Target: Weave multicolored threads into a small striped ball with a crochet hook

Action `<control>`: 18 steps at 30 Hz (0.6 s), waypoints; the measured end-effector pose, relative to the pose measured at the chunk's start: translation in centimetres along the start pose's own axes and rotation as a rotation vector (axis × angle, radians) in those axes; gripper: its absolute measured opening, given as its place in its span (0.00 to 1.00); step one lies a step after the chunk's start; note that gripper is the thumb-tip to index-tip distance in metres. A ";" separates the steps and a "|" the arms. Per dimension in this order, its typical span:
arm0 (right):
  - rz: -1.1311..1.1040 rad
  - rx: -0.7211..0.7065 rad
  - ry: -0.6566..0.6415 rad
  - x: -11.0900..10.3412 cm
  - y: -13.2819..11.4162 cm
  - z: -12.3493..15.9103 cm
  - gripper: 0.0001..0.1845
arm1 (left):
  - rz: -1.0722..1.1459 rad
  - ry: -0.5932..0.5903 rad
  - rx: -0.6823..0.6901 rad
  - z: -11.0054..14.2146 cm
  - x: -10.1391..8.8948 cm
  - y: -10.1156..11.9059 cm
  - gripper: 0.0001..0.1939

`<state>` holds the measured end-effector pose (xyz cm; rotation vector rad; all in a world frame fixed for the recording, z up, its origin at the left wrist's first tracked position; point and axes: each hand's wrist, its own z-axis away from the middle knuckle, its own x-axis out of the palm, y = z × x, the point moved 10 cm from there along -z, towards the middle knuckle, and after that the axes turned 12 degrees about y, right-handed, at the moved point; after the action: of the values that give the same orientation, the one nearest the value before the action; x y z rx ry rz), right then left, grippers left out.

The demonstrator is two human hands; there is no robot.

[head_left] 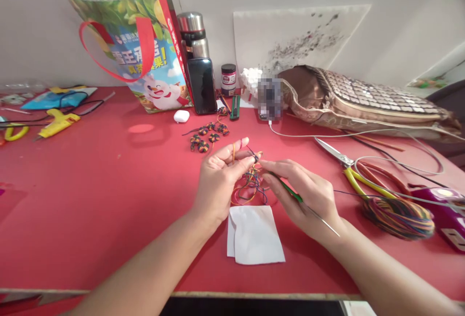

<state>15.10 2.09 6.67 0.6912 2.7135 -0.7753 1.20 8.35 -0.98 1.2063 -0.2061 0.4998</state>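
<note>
Between the thumb and fingers of my left hand (221, 173) is a small dark piece of crochet work (256, 158), with yarn looped over the raised index finger. My right hand (308, 192) grips a crochet hook (290, 190) with a green handle, its metal shaft lying back across the wrist. The hook's tip meets the work at my left fingertips and is too small to make out. Loose multicoloured yarn (250, 188) tangles on the red table below the hands. A folded white cloth or tissue (257, 236) lies nearer me. Several finished round crochet pieces (203, 146) lie beyond my left hand.
At right are scissors (348, 161), a coiled yarn skein (399, 217), a purple power strip (443, 209) and a charging cable (312, 136). A gift bag (145, 54), a phone (202, 86), a small jar (228, 79) and a brown bag (348, 98) line the back. A yellow glue gun (58, 122) lies left.
</note>
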 end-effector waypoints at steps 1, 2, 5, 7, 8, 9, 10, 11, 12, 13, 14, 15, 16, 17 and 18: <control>0.000 -0.004 0.002 0.0 0.0 0.2 0.12 | 0.001 -0.008 -0.002 0.0 0.1 0.0 0.20; -0.001 -0.008 0.000 0.0 0.0 0.3 0.12 | -0.003 -0.013 -0.006 -0.1 0.1 0.0 0.18; -0.015 -0.005 -0.007 0.1 -0.1 0.6 0.11 | -0.038 -0.015 -0.006 -0.2 0.1 0.0 0.17; -0.024 0.033 0.002 -0.1 0.2 0.6 0.11 | -0.066 -0.020 0.014 -0.2 0.2 0.1 0.19; -0.028 0.062 0.009 -0.2 0.4 0.6 0.11 | -0.075 -0.026 0.027 -0.1 0.3 0.2 0.19; -0.032 0.094 0.014 -0.2 0.6 0.7 0.11 | -0.083 -0.031 0.041 -0.1 0.4 0.3 0.20; -0.035 0.124 0.018 -0.3 0.8 0.7 0.11 | -0.093 -0.035 0.058 0.0 0.5 0.4 0.20; -0.033 0.143 0.024 -0.4 0.9 0.8 0.11 | -0.101 -0.033 0.077 0.1 0.5 0.6 0.20; -0.026 0.146 0.027 -0.4 0.9 0.8 0.11 | -0.105 -0.028 0.091 0.2 0.5 0.8 0.20; -0.015 0.127 0.031 -0.5 0.8 0.8 0.12 | -0.102 -0.018 0.091 0.2 0.5 0.9 0.21; 0.004 0.091 0.033 -0.6 0.5 0.8 0.13 | -0.093 -0.007 0.072 0.3 0.4 0.8 0.22; 0.033 0.040 0.033 -0.6 0.1 0.8 0.13 | -0.078 0.004 0.033 0.3 0.4 0.5 0.23; 0.074 -0.023 0.024 -0.5 -0.3 0.8 0.14 | -0.057 0.016 -0.023 0.3 0.3 0.1 0.24; 0.123 -0.091 0.008 -0.3 -0.7 0.8 0.15 | -0.035 0.026 -0.084 0.4 0.3 -0.4 0.23; 0.174 -0.161 -0.010 -0.1 -1.1 1.0 0.16 | -0.016 0.039 -0.134 0.5 0.3 -0.8 0.22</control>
<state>14.70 0.72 6.35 0.8680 2.6262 -0.5121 1.89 7.74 -1.36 1.0657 -0.1938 0.4878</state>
